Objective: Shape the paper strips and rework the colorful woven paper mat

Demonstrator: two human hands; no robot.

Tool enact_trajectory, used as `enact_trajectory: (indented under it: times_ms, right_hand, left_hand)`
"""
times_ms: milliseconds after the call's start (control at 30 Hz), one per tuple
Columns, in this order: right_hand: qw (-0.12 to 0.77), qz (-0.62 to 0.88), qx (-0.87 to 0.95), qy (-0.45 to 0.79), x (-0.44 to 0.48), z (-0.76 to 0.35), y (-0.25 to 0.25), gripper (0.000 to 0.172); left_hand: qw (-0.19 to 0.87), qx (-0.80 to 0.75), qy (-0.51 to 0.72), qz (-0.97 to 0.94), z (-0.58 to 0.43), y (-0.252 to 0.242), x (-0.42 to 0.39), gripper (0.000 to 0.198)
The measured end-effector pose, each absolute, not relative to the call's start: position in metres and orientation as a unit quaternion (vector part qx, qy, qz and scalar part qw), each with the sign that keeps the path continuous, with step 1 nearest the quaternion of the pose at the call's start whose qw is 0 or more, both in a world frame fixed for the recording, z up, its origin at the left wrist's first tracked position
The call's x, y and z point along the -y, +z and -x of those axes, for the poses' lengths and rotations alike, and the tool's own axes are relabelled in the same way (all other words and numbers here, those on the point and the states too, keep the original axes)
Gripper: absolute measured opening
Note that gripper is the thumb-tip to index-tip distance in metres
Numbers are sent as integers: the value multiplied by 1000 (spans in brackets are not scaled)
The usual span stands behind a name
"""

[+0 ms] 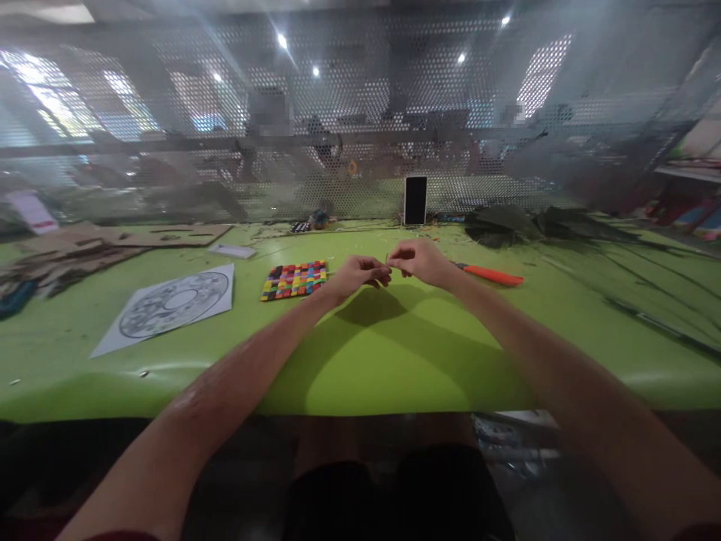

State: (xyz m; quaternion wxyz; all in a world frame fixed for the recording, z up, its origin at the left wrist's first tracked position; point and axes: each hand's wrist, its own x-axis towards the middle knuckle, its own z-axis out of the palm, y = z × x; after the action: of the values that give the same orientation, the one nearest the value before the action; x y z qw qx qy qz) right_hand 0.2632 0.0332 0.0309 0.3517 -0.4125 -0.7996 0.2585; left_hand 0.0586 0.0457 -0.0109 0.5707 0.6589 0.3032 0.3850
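Note:
My left hand and my right hand meet fingertip to fingertip above the middle of the green table. Both are closed in a pinch. A tiny, thin piece shows between the fingertips, too small to name. Just left of my left hand lies a flat mat woven from colourful strips. Beyond my right wrist, a tool with an orange handle rests on the table, its far end partly hidden by my forearm.
A paper with a round printed pattern and torn cardboard lie to the left. A dark-screened device stands against the perforated metal screen. Dark leafy stems spread at the right. A small white box lid sits behind the paper.

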Motion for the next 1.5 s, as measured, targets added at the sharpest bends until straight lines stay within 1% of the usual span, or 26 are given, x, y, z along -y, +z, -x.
enact_trajectory:
  times_ms: [167,400,533,600,633,667,700,767,800,833,867,900,933,967,1067,1167,1200,1267,1400,1467,1500]
  right_hand:
    - [398,412,778,258,-34,-266,33,19]
    - [512,429,694,268,-43,-282,41,21]
    - [571,408,632,327,-44,-291,50,22]
    - [574,377,623,375,-36,-288,57,24]
    - [556,351,636,404,-29,-285,61,26]
    - [520,316,661,439,-21,-281,65,27]
    - [457,273,698,478,-12,-276,68,26]
    - [274,176,767,552,4,-265,73,22]
    - [175,135,787,576,10,-261,74,23]
    - [101,109,796,587,12,-258,73,26]
    - [65,102,800,587,12,-257,70,28]
    - [69,117,803,580,8,-258,66,28]
    - [115,151,803,565,3,-260,60,25]
    - [186,197,794,544,-5,-263,54,23]
    - [335,320,743,483,-26,-271,37,22]
    - [404,393,725,396,-36,-270,27,25]
    - [409,406,732,365,-36,-268,26,26]
    - [391,418,758,312,-34,-262,22,26]
    - [353,421,807,216,-30,-255,16,18]
    - [355,430,808,191,-29,-254,15,18]
    - [355,437,802,198,-29,-255,15,19]
  left_hand:
    - [570,-310,377,-661,-59,-15,-49,38]
    - [557,-335,358,-671,-60,-17,-50,33]
    - [546,-353,351,-674,-60,-19,-51,33]
    - [537,-358,353,-678,-59,-20,-51,34]
    - [535,-360,352,-679,-59,-20,-51,33]
    - [534,-365,350,-678,-59,-20,-51,32]
    - [532,-372,347,-677,-59,-20,-50,30]
    - [518,-387,347,-679,-60,-19,-49,24]
    - [508,-390,353,-682,-60,-18,-48,21]
    - [499,-388,359,-686,-60,-17,-48,20]
    - [494,-383,363,-691,-60,-16,-47,20]
    - [494,-379,361,-694,-60,-15,-47,23]
    - [497,-380,354,-695,-60,-14,-47,26]
    - [502,-383,346,-694,-60,-13,-46,28]
    - [520,-390,335,-682,-62,-11,-45,31]
    - [531,-389,338,-673,-64,-10,-44,28]
    - [531,-391,338,-672,-64,-10,-44,27]
    - [531,-391,339,-671,-64,-12,-46,27]
    - [525,-382,340,-680,-63,-16,-49,25]
    - [524,-375,339,-685,-63,-17,-49,24]
    - [527,-368,340,-687,-63,-16,-48,23]
